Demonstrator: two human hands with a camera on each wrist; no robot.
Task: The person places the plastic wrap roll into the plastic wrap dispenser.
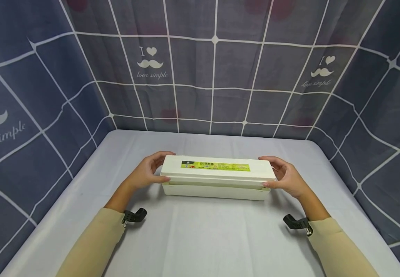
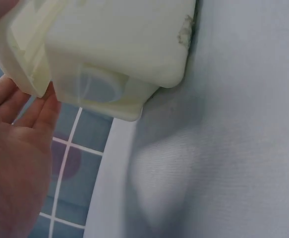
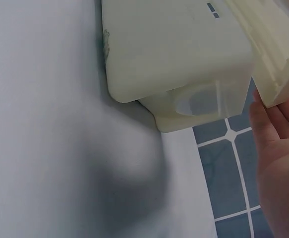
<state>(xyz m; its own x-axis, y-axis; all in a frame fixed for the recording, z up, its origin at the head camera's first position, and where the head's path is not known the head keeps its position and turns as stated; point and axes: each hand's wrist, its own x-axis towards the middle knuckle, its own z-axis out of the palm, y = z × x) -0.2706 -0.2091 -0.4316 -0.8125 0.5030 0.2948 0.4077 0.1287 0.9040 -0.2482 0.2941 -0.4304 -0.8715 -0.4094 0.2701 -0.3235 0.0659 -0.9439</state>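
Note:
A long cream plastic cling film box stands crosswise on the table, with its lid (image 1: 220, 175) raised slightly off the base (image 1: 215, 192). On top of the lid is a green and yellow label (image 1: 217, 166). My left hand (image 1: 146, 172) grips the lid's left end, thumb at the front and fingers behind. Its right end is held the same way by my right hand (image 1: 288, 177). Both wrist views show a gap between lid and base (image 2: 119, 39), and a rounded opening in each end of the base. What the base contains is hidden.
White cloth covers the table (image 1: 206, 238) around the box. Dark checked curtains (image 1: 193, 65) with white lines enclose the back and both sides. A black wrist camera mount (image 1: 135, 215) sits on the left wrist, another mount (image 1: 297, 222) on the right.

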